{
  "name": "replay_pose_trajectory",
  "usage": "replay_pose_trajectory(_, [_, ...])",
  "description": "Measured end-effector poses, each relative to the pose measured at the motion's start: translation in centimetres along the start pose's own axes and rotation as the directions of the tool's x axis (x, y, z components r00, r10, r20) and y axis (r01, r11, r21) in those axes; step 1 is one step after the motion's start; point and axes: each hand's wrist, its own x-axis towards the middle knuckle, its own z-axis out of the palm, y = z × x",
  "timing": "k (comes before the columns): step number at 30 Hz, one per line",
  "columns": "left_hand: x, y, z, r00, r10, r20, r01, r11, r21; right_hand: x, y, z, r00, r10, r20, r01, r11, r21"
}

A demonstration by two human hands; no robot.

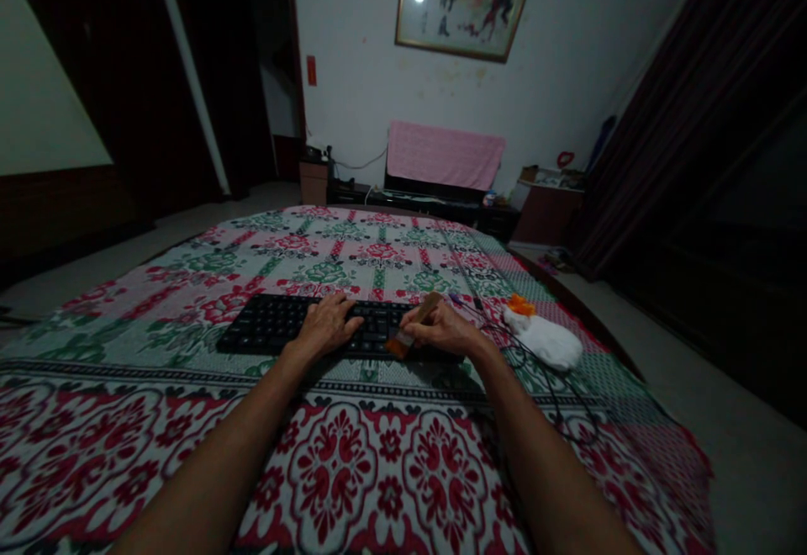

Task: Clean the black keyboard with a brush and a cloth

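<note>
Brush sits in closed fingers of right hand; left hand open on keyboard.

A: First entry?
B: Bedspread, floral print in red, green and white, covering the whole bed.
A: Lying on it?
B: White soft toy with an orange tuft, near the right edge.
A: Far wall?
B: Framed picture, gilt frame, hung high, a glare spot on its glass. Small red tag to its left, beside the doorway. Below, pink cloth draped over a dark low unit.
A: Flanking pieces?
B: Brown cabinet right of the cloth, small wooden stand left of it, dark curtain along the right side.
</note>
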Motion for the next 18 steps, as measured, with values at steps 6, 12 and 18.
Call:
replay_pose_trajectory(6, [0.0,0.0,0.1,1.0,-0.002,0.009,0.002,1.0,0.004,-1.7,-0.7,-3.0,0.992,0.111,0.056,-0.109,0.994,-0.029])
replay_pose_trajectory(12, [0.0,0.1,0.0,1.0,0.005,0.009,-0.006,1.0,0.027,-1.0,-2.0,-1.6,1.0,0.023,0.018,-0.022,0.998,-0.061])
replay_pose_trajectory(18, [0.0,0.0,0.0,1.0,-0.004,0.005,0.004,1.0,0.013,-0.6,-0.6,-1.3,0.997,0.072,-0.034,-0.077,0.98,-0.183])
